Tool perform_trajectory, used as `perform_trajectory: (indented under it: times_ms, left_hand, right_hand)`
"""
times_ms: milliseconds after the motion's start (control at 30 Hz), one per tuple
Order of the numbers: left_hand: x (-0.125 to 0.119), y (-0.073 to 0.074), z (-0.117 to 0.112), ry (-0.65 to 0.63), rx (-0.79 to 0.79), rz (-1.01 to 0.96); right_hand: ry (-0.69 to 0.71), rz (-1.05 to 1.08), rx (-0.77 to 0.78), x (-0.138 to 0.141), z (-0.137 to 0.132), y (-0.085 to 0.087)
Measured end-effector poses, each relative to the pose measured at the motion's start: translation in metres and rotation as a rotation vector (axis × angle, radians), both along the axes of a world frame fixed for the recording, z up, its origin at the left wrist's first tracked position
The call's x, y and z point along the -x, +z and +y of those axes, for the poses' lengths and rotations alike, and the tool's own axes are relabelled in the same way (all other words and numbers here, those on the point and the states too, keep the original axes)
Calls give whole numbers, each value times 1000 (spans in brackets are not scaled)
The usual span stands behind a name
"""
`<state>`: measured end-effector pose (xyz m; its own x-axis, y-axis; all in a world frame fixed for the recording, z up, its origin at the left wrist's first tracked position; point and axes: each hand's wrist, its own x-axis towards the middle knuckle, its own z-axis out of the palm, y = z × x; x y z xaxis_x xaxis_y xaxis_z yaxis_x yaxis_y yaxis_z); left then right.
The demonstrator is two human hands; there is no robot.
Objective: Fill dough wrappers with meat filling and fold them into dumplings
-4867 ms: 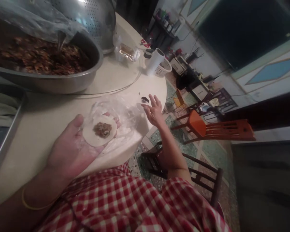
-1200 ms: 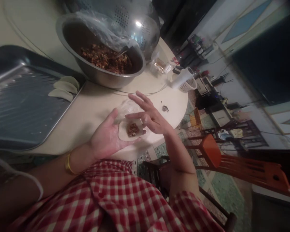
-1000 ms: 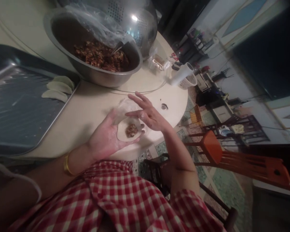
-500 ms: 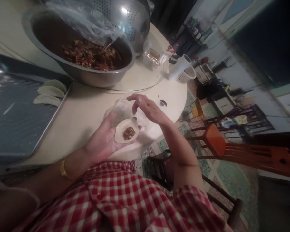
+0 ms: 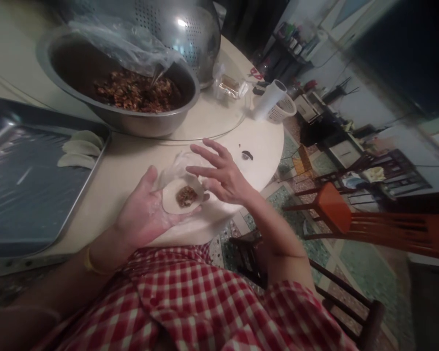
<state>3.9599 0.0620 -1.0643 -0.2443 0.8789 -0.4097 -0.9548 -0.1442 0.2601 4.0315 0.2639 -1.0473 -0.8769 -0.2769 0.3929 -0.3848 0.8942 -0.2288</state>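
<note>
A round dumpling wrapper (image 5: 171,197) lies across the fingers of my left hand (image 5: 141,214), which is palm up with the thumb held away. On the wrapper sits a small mound of brown filling (image 5: 187,196). Just beyond its far right edge is my right hand (image 5: 223,175), fingers spread and holding nothing; whether its thumb touches the rim I cannot tell. A large metal bowl (image 5: 146,122) holds more filling (image 5: 131,91) with a metal utensil handle sticking out. Several folded dumplings (image 5: 81,147) rest at the right side of a metal tray (image 5: 29,195).
Clear plastic (image 5: 117,44) drapes over the bowl, and a metal colander (image 5: 201,44) stands behind it. On the table's right are a foil-like packet (image 5: 229,87), a white roll (image 5: 272,97) and a white basket (image 5: 284,108). An orange chair (image 5: 332,207) is off to the right.
My left hand has shifted slightly left with the wrapper, its thumb now lifted away from the rim. The fingers of my right hand have spread and come down closer to the wrapper's edge.
</note>
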Motion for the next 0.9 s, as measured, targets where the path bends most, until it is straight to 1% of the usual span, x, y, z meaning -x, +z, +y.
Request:
perform_trajectory:
  times_ms: [33, 100, 200, 300, 433, 500, 567, 633, 733, 800, 900]
  left_hand:
    - [2, 0, -2, -10, -45, 4]
    - [4, -1, -6, -29, -94, 18]
    - [5, -2, -9, -31, -70, 35]
    - [2, -2, -9, -47, -90, 18]
    - [-1, 1, -9, -61, -102, -6]
    - [-2, 4, -9, -58, -91, -1]
    - [-3, 6, -10, -66, -97, 19]
    - [-3, 8, -11, -68, -117, 37]
    - [-3, 12, -11, 9, -142, 45]
    - [-4, 15, -9, 83, -139, 33]
    - [-6, 19, -6, 120, -113, 6]
  right_hand:
    - [12, 38, -43, -4, 1, -4]
    - [-18, 52, -120, -11, 3, -10]
    - [-92, -17, -169, -16, 5, -13]
    - [-124, -32, -155, -16, 4, -11]
    - [-27, 19, -138, -10, 1, -11]
    - [-7, 80, -116, -7, 5, -13]
    - [-56, 164, -61, -7, 10, -14]
    - [-123, 245, 10, -14, 12, -16]
    - [-222, 314, 74, -34, 0, -24]
    - [-283, 332, 73, -48, -16, -35]
    - [-290, 370, 36, -60, -38, -55]
